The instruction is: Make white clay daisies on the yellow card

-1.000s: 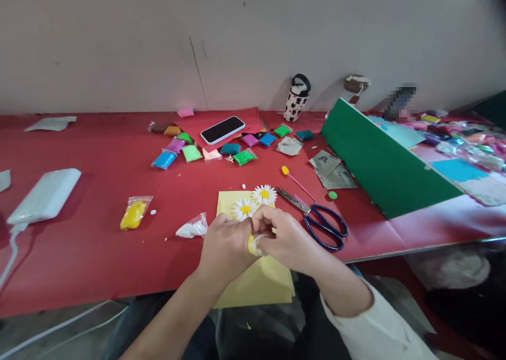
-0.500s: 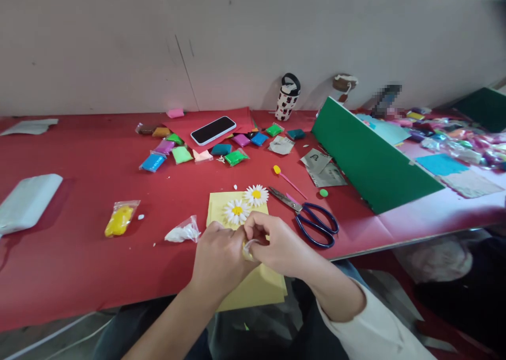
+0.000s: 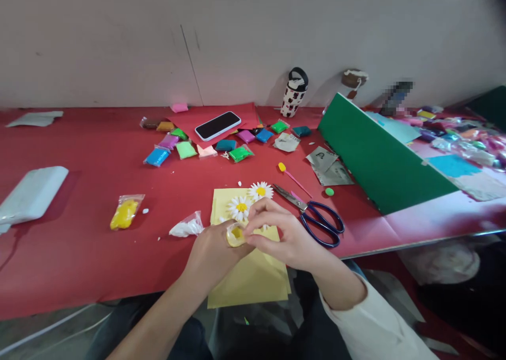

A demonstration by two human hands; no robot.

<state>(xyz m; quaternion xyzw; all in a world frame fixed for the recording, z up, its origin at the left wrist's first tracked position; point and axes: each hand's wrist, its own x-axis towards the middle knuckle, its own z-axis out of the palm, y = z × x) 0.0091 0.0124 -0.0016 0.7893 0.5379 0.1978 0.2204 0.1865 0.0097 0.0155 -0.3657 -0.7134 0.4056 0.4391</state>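
Observation:
My left hand (image 3: 215,249) is closed round a small clear round piece with yellow inside (image 3: 236,234), which shows at its thumb side. The fingers of my right hand (image 3: 276,231) are pinched at the right edge of that piece; what they grip is too small to tell. Both hands are over yellow paper sheets (image 3: 253,283) at the table's front edge. Just beyond them lie two white daisies with yellow centres, one (image 3: 239,207) nearer and one (image 3: 261,191) farther right. Blue-handled scissors (image 3: 322,217) lie right of my right hand.
On the red table (image 3: 90,265) lie a yellow clay bag (image 3: 125,214), a white clay bag (image 3: 187,225), a phone (image 3: 218,126) and several coloured packets. A patterned cup (image 3: 294,94) stands at the wall. A green board (image 3: 379,159) stands at the right.
The view has shifted slightly. My left hand has turned so the round piece shows more fully, and my right fingers have moved from over it to its right edge.

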